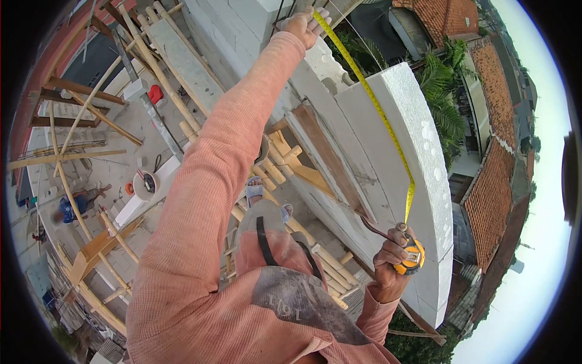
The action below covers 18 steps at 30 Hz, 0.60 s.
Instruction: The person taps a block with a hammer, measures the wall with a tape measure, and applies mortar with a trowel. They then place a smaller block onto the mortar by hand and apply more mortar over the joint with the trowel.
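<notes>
My right hand (393, 258) is closed around an orange and black tape measure (412, 257), with a thin dark stick-like piece showing beside its fingers. From the case, the yellow blade (381, 109) runs along the top of a pale block wall (424, 164) and bends near the case. At the far end, my left hand (301, 27) reaches out with its arm straight, its fingers on the blade's tip. A lower, rough-edged gap in the blocks lies just past that hand.
Bamboo scaffolding (330, 267) runs beside the wall under my sandalled feet. Far below on the left are a white bucket (144, 185), timber frames and a person in blue (73, 208). Tiled roofs (485, 206) and palm leaves (438, 91) lie beyond the wall.
</notes>
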Available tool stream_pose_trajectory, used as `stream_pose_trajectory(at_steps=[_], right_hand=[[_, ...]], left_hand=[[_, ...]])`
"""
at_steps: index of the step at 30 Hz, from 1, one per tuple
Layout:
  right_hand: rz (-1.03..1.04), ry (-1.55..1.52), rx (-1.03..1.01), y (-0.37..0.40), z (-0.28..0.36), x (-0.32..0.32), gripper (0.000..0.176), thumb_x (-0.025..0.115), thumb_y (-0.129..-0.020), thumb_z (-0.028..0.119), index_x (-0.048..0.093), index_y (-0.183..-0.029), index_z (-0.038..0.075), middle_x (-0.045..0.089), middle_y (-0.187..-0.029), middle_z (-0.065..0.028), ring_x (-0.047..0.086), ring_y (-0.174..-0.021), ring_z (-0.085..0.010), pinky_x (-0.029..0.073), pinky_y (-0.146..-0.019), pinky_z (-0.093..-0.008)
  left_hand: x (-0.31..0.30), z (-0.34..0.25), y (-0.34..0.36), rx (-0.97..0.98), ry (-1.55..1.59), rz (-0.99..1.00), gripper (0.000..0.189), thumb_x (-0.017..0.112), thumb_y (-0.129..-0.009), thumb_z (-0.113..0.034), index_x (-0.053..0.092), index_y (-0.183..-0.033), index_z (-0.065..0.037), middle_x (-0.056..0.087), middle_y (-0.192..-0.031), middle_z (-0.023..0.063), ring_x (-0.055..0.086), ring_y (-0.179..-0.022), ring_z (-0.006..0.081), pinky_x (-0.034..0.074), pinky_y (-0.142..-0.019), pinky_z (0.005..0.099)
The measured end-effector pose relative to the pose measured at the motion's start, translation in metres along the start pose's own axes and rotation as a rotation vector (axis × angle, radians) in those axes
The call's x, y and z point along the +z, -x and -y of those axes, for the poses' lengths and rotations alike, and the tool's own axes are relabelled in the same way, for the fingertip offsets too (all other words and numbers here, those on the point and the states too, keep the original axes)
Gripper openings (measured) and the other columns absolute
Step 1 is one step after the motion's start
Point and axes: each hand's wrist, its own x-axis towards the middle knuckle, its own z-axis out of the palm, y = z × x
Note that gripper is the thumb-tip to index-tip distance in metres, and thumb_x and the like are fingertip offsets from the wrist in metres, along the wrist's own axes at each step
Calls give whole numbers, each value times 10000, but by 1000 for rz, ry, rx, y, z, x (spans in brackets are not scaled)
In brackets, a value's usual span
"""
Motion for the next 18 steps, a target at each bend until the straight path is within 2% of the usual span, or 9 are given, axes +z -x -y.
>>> stream_pose_trajectory(at_steps=[5,8,10,13,16,18], right_hand=[[89,48,-25,14,5,-7,342,403,-1086,209,493,-1256,-74,557,-913,-112,617,-679,-151,533,-553,-265],[8,11,-43,17,0,-9,354,366,-1087,246,516,-1201,-54,583,-880,-119,608,-633,-160,512,-525,-265],[-32,-4,-16,17,-6,-10,350,376,-1084,243,525,-1190,-55,584,-873,-115,603,-629,-159,510,-523,-264],[-92,-47,-2,15,-12,-16,343,391,-1079,238,538,-1181,-54,584,-863,-111,596,-624,-157,508,-522,-265],[-104,-49,-4,12,-13,-19,331,399,-1077,233,544,-1179,-47,584,-852,-107,593,-623,-153,510,-524,-263],[-81,-22,-7,10,-11,-15,327,396,-1078,231,544,-1176,-44,586,-853,-108,593,-623,-152,511,-525,-261]], left_hand=[[1,-2,12,-37,-51,31,320,463,-1068,-96,399,-1354,32,516,-1419,266,534,-1321,390,494,-1125,512],[2,5,12,-28,-55,100,330,452,-1075,-119,397,-1360,39,521,-1397,258,543,-1305,391,513,-1097,533],[-1,9,10,-20,-50,156,330,454,-1077,-134,407,-1356,36,552,-1334,240,577,-1259,390,550,-1043,564],[3,9,24,13,-124,192,333,444,-1079,-132,396,-1364,33,546,-1339,234,583,-1248,391,551,-1037,579],[4,8,32,16,-191,217,361,394,-1093,-149,357,-1394,47,479,-1442,249,519,-1331,387,501,-1117,535],[-20,1,27,-68,27,510,366,394,-1093,-149,346,-1402,42,483,-1436,248,522,-1328,387,503,-1115,536]])
